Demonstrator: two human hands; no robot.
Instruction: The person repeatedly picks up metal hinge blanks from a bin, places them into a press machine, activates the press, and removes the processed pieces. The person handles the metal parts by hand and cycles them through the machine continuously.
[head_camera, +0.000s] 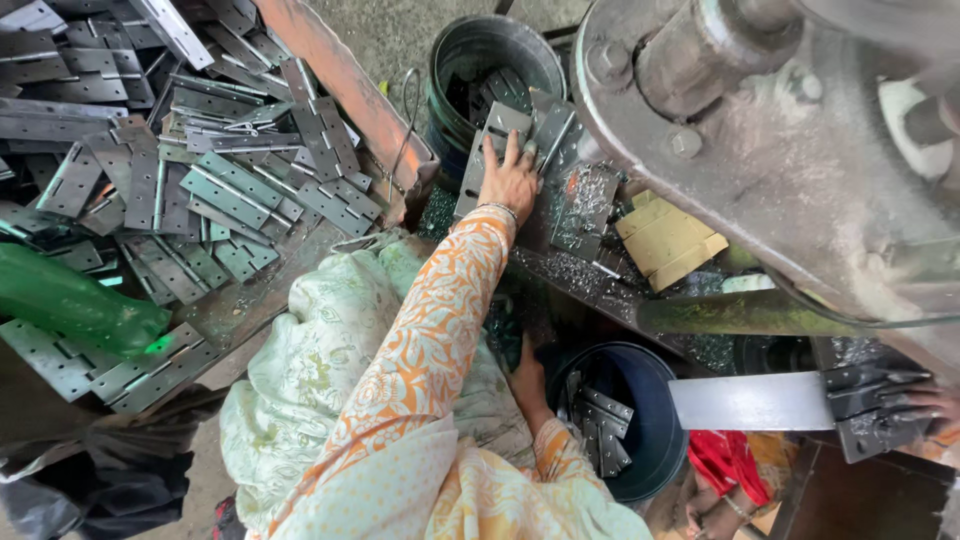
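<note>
My left hand (510, 180) is stretched out far in front of me. It lies flat on a gray metal hinge plate (487, 150), with my fingers spread apart on top of it, not closed around it. That plate rests on a small stack of the same plates, right at the edge of a dark round bucket (495, 60). More plates are inside that bucket.

My right hand (528, 385) is down low, near my lap. It sits just beside a blue bucket (655, 430) that holds more hinge plates. My sleeve hides most of this hand, so I cannot tell if it is open or closed.

The work surface (590, 275) in front of me is dark and dirty. Tiny shiny metal bits (585, 195) are sprinkled all over it. A few yellow blocks (668, 240) lie on it, close to a big gray machine (780, 130) that fills the right side.

To my left is a huge pile of hinge plates (200, 170), all jumbled up. A rusty bar (345, 85) runs along the pile's edge. A green plastic bottle (70, 300) lies on the pile. The floor at the top looks like gray concrete.

A pale flowery cloth (320, 370) covers my lap.
</note>
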